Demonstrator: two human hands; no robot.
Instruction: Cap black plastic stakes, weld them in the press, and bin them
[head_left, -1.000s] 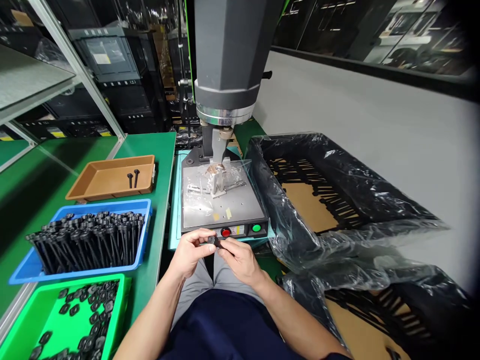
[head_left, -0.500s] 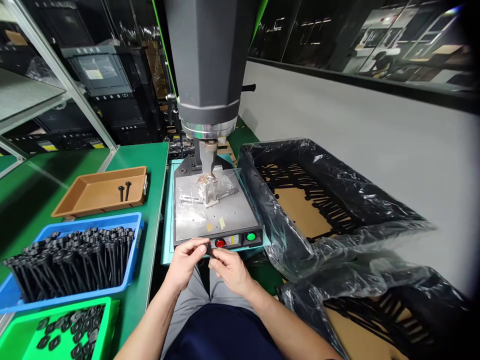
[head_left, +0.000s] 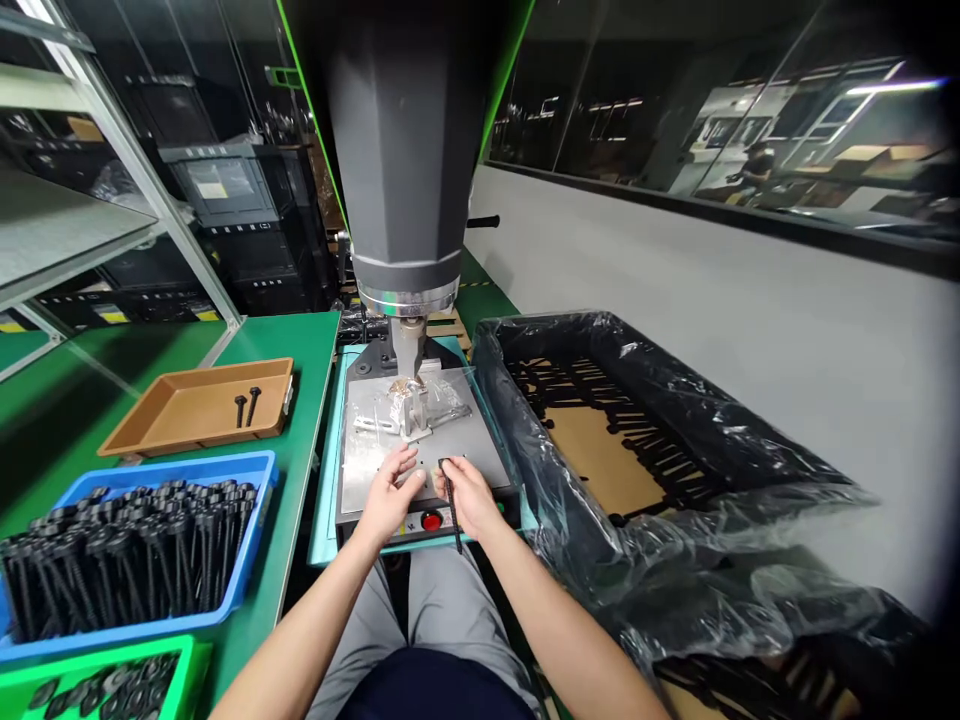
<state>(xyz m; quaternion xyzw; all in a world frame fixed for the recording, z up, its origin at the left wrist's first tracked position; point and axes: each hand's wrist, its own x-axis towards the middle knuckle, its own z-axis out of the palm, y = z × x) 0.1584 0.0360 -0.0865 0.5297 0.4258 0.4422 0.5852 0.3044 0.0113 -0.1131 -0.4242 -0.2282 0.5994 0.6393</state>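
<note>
My right hand point(head_left: 471, 500) is closed on a long black bolt-like plastic part point(head_left: 453, 515), its head up at the fingers and its shaft hanging down. Beside it, my left hand point(head_left: 388, 495) is open and holds nothing, its fingers loosely curved over the front of the metal base plate point(head_left: 360, 485). Just beyond both hands stands a small metal fixture point(head_left: 415, 415), partly under clear film. Over the fixture hangs the metal tip point(head_left: 407, 350) of a large dark grey machine head point(head_left: 405, 190).
To the left are a brown tray point(head_left: 187, 405) with two black bolts, a blue bin point(head_left: 259, 500) packed with similar parts, and a green bin point(head_left: 196, 665) of small black pieces. Plastic-lined boxes point(head_left: 607, 460) stand right. A red button point(head_left: 432, 521) sits on the base's front.
My hands have moved forward over the base plate and come apart. The left has opened, while the black part now hangs from my right hand. The view has tilted up slightly.
</note>
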